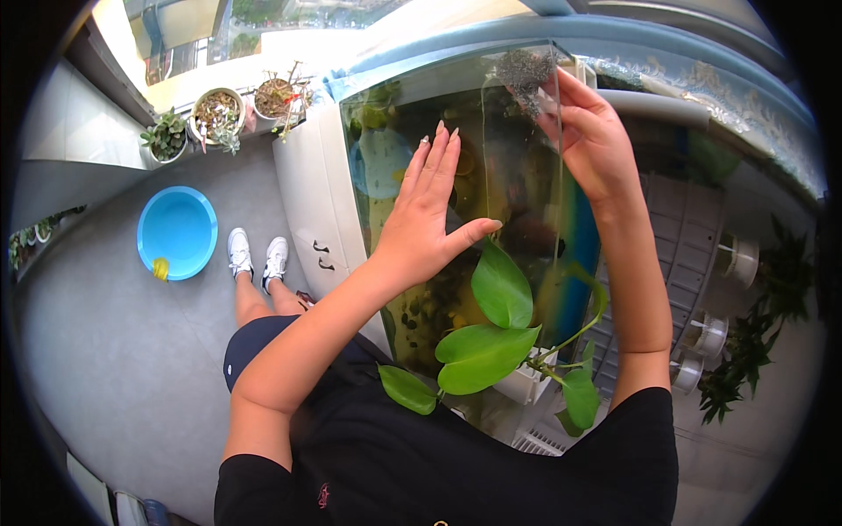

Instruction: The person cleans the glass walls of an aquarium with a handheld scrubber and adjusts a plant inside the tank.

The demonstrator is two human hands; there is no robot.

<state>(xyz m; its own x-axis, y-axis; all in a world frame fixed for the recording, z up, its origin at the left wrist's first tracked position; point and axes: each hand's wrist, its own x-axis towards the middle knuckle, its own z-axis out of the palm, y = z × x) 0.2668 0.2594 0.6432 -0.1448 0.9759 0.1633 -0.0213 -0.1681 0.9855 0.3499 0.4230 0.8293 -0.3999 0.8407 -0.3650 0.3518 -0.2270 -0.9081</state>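
Note:
My left hand lies flat with its palm towards the front glass of an aquarium, thumb spread and holding nothing. In my right hand, at the tank's upper right corner, is a dark grey mesh scouring pad; its fingertips and the pad show through the glass. Murky water, dark pebbles and green plants are visible behind the pane. A pothos-like plant spreads its big leaves just below my left hand, over the tank's near end. Whether my left palm touches the glass is hard to tell.
A white cabinet stands under the tank. On the floor are a blue basin with a yellow cloth at its rim. Potted plants line the window ledge. A white plastic box sits beneath the leaves.

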